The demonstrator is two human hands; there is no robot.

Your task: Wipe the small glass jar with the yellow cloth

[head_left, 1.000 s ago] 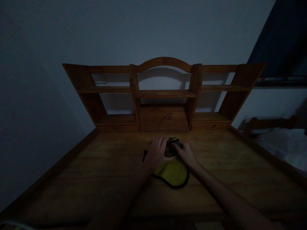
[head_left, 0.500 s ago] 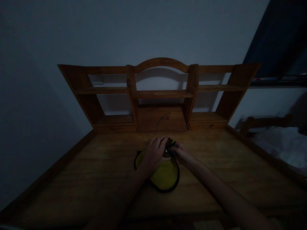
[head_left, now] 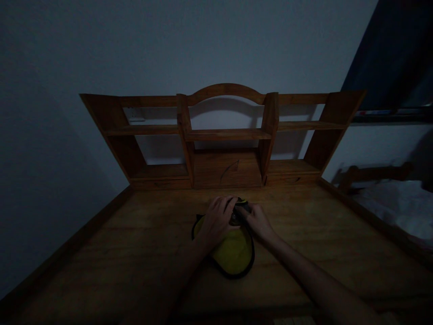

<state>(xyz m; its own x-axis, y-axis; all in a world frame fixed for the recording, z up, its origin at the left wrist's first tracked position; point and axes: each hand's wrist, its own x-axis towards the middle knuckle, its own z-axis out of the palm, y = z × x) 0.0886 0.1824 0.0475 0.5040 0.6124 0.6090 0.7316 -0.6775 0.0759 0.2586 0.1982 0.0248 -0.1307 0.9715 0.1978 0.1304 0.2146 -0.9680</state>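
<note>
On a wooden desk (head_left: pixel 135 253), the left hand (head_left: pixel 215 222) is curling across a yellow, black-edged cloth piece (head_left: pixel 235 253), fingers and thumb clamping a dark, shiny object (head_left: pixel 234 219); the cloth is looking light and floppy, its bound rim offering the surest hold; the object is seeming stiff, perhaps slippery, best held by its sides; the right hand (head_left: pixel 258 222) is touching its right side, though dimness is hiding whether it is pinching.

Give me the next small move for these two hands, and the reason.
Probably a slight rightward tug by the right hand, with the left hand steadying the dark shiny object: the left curls around it, the right is at its side, and the black-edged yellow fabric lies beneath. Dimness hides the right hand's exact hold.
</note>
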